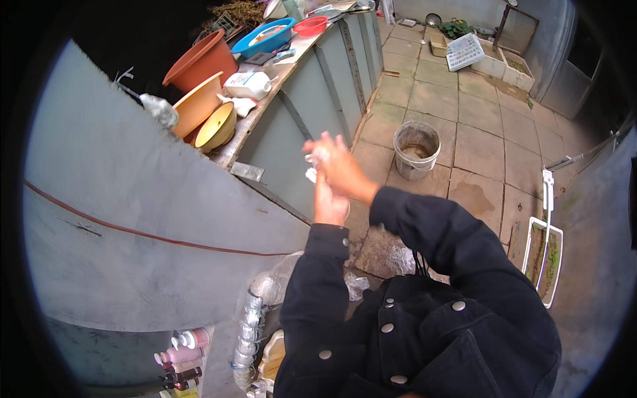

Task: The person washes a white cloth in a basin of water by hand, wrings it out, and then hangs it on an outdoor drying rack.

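My left hand (330, 203) and my right hand (343, 166) are clasped together in front of me, the right lying across the left. A white wad (311, 174), soft-looking and crumpled, sticks out at the left side between them. Blur hides whether it is tissue or something else, and most of it is covered by my fingers. Both hands are held in the air, near the end of a wooden-topped counter (248, 171) with grey-green side panels.
On the counter stand a terracotta-coloured tub (201, 62), a yellow bowl (217, 127), a white plastic bottle (249, 84) and a blue basin (264, 37). A dirty bucket (416, 149) is on the paving. A grey wall (149, 209) rises at left; pump bottles (181, 354) are at lower left.
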Demonstrator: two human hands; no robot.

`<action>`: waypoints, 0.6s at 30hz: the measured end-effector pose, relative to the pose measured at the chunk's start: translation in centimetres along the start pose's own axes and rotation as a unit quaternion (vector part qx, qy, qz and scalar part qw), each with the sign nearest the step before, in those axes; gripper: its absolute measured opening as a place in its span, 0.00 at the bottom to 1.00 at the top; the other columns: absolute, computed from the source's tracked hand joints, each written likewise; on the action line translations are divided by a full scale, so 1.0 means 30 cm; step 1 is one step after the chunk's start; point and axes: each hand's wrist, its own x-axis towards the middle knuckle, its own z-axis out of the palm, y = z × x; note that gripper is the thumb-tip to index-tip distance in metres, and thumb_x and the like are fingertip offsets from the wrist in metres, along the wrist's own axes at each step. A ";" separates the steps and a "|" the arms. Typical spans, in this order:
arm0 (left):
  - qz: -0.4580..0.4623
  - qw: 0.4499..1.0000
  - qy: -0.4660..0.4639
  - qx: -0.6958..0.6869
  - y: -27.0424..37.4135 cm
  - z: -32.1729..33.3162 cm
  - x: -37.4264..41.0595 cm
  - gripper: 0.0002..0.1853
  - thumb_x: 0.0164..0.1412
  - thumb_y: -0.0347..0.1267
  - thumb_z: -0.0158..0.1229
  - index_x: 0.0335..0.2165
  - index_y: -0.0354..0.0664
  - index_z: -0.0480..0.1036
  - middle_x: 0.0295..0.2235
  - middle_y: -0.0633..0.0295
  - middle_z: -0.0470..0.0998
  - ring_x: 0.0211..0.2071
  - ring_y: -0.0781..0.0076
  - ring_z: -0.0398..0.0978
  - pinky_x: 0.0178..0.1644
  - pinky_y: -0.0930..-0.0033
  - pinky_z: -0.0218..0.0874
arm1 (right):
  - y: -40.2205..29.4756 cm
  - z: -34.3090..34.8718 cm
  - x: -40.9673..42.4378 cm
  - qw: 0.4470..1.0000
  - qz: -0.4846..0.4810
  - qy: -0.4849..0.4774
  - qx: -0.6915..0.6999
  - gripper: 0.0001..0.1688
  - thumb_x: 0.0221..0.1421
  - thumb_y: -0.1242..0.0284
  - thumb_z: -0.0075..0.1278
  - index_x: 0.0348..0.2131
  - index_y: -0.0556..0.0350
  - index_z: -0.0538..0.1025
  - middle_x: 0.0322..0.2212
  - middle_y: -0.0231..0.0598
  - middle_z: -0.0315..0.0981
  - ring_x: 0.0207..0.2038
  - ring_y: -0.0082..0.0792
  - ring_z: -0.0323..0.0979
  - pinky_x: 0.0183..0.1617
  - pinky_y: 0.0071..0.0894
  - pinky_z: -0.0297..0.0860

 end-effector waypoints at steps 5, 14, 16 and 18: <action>0.007 0.994 0.104 -0.024 -0.084 0.137 0.086 0.28 0.68 0.48 0.38 0.61 0.50 0.51 0.60 0.61 0.59 0.59 0.66 0.60 0.59 0.62 0.58 | 0.091 -0.100 -0.131 0.980 0.078 -0.039 0.180 0.16 0.60 0.69 0.42 0.46 0.47 0.76 0.58 0.41 0.60 0.62 0.48 0.55 0.67 0.36 0.46; 0.041 0.994 0.099 -0.017 -0.284 0.169 -0.035 0.20 0.68 0.34 0.43 0.55 0.38 0.59 0.53 0.56 0.68 0.54 0.61 0.66 0.59 0.55 0.58 | 0.440 -0.184 -0.060 0.939 0.111 -0.102 0.310 0.18 0.59 0.62 0.44 0.32 0.61 0.74 0.25 0.45 0.74 0.28 0.42 0.72 0.35 0.37 0.67; 0.041 0.992 0.112 -0.037 -0.250 0.147 -0.097 0.21 0.68 0.34 0.42 0.56 0.40 0.59 0.53 0.59 0.67 0.54 0.64 0.66 0.58 0.58 0.57 | 0.422 -0.206 -0.057 0.934 0.131 -0.140 0.300 0.20 0.59 0.59 0.46 0.30 0.60 0.74 0.24 0.43 0.74 0.26 0.34 0.71 0.32 0.33 0.67; 0.088 0.985 0.137 -0.051 -0.209 0.115 -0.156 0.20 0.68 0.35 0.41 0.55 0.40 0.60 0.52 0.58 0.68 0.54 0.62 0.66 0.58 0.57 0.57 | 0.387 -0.226 -0.046 0.915 0.205 -0.170 0.303 0.21 0.59 0.57 0.48 0.28 0.59 0.73 0.23 0.39 0.73 0.24 0.27 0.70 0.30 0.30 0.66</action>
